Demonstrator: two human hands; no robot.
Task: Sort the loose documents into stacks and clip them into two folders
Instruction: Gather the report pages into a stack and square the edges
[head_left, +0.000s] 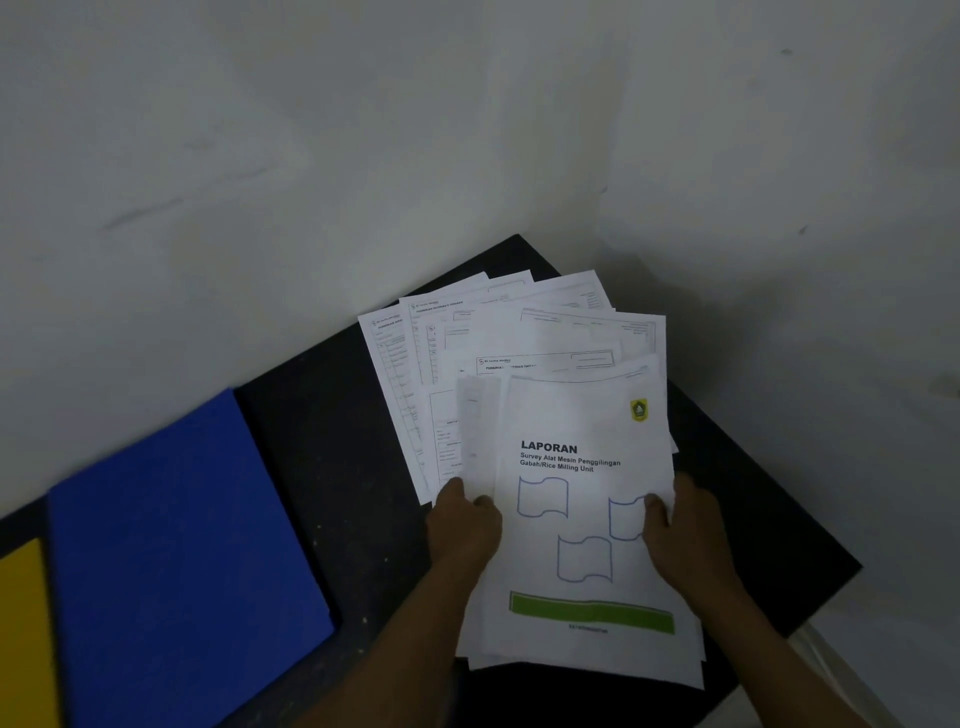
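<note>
On the dark, speckled surface (322, 426), which stands in a corner between pale grey walls (363, 130) with some faint scuff marks, loose documents (524, 332) lie fanned out toward the far corner, one overlapping the other. Nearer to the person, a cover page (587, 452) titled "LAPORAN" tops a stack that covers the lower part of this fan. The left hand (462, 525) has its grip closed on the left edge of the stack, thumb on a blurred sheet beside the cover. The right hand (685, 540) grasps the right edge, thumb pressed on the cover page. A closed blue folder (176, 561) lies on the left part of the surface, apart from the papers, and a yellow folder (23, 639) is just beside it, cut by the frame edge
</note>
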